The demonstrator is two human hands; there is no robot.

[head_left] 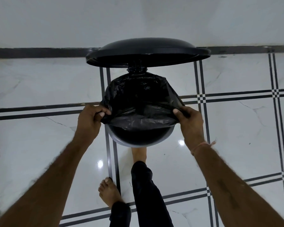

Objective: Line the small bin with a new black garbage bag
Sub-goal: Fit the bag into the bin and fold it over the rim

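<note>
A small round pedal bin stands on the floor, its grey rim (pixel 121 143) showing at the near side. Its black lid (pixel 146 49) is raised toward the wall. A black garbage bag (pixel 138 95) is spread over the far and side parts of the rim, with its near edge stretched across the opening, short of the near rim. My left hand (pixel 90 118) grips the bag's edge at the bin's left side. My right hand (pixel 188 123) grips the edge at the right side.
White marble floor tiles (pixel 236 128) with dark stripes surround the bin. A white wall (pixel 138 17) with a dark skirting runs just behind the lid. One bare foot (pixel 138 155) reaches under the bin's front; the other (pixel 108 192) stands further back.
</note>
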